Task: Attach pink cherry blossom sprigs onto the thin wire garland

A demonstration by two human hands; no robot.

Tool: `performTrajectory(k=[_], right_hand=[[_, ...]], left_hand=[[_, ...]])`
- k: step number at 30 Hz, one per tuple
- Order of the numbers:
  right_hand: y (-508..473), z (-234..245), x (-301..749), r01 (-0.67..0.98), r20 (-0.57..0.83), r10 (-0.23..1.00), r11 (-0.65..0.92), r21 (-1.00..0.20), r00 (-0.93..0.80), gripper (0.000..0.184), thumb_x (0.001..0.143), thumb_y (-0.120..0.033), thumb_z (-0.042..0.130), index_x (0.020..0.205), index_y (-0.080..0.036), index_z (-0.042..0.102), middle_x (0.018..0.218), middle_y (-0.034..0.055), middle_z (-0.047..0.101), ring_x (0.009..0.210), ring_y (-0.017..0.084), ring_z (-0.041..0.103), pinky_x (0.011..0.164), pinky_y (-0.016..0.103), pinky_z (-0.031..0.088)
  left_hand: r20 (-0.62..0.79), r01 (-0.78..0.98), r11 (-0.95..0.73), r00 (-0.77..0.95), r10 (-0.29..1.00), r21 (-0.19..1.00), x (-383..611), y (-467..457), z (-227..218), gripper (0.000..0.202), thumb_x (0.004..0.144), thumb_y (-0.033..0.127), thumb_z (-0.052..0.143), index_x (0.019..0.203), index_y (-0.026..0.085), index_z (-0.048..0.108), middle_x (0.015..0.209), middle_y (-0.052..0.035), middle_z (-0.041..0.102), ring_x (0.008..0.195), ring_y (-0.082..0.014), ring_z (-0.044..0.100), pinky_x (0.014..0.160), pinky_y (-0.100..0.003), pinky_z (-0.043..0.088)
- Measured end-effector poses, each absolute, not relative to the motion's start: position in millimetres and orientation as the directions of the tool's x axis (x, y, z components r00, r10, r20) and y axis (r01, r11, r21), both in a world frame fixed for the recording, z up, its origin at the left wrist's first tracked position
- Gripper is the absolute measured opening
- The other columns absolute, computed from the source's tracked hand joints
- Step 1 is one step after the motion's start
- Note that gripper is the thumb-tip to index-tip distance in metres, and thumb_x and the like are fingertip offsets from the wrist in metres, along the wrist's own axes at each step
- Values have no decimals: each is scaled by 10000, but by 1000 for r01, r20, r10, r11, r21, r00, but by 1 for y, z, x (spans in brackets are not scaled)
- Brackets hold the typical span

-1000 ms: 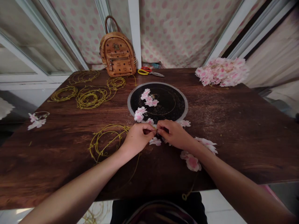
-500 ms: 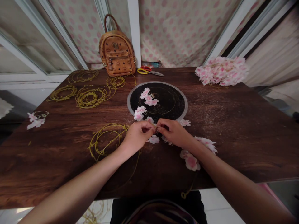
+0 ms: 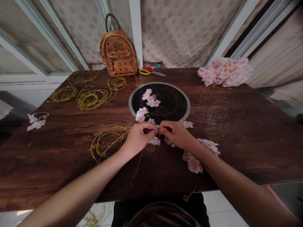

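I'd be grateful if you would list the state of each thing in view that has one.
Left bare hand, pinching something small at the fingertips
Right bare hand, pinching too, touching the left
Red-and-yellow-handled scissors, closed, lying flat
Tan studded leather backpack, upright
Olive wire coils, loose on the table

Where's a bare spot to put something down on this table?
There's bare wood on the dark brown table right of the round black disc, below the pink blossom bunch. It's crowded around the left hand, right hand, loose pink blossoms and yellow wire coils.
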State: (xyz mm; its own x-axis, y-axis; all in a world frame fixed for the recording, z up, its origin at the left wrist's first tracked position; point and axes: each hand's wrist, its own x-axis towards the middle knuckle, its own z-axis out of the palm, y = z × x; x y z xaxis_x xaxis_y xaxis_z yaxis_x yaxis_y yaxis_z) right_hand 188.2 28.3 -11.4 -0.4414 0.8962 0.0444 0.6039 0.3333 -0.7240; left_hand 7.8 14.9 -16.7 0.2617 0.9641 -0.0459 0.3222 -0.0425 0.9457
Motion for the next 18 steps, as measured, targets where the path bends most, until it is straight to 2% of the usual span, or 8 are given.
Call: performTrajectory(k=[10,18], right_hand=[[28,-11,187,615,59,883,372,-695,-466,174,836,-169,487,667,-195,521,637,-17,559,616,119,477,601,273,301],[29,-11,187,631,50,867,400,-665,-496,173,824,-152,497,660,-192,532,628,-16,550,621,123,471,605,278,282]], left_hand=[[-32,365,-74,275,961,928,8,18,-18,118,796,193,613,761,168,723,724,-12,714,626,-129,598,607,-245,477],[-40,386,-81,297,954,919,7,17,-17,118,795,170,607,754,160,717,719,-12,707,647,-134,599,621,-247,461]])
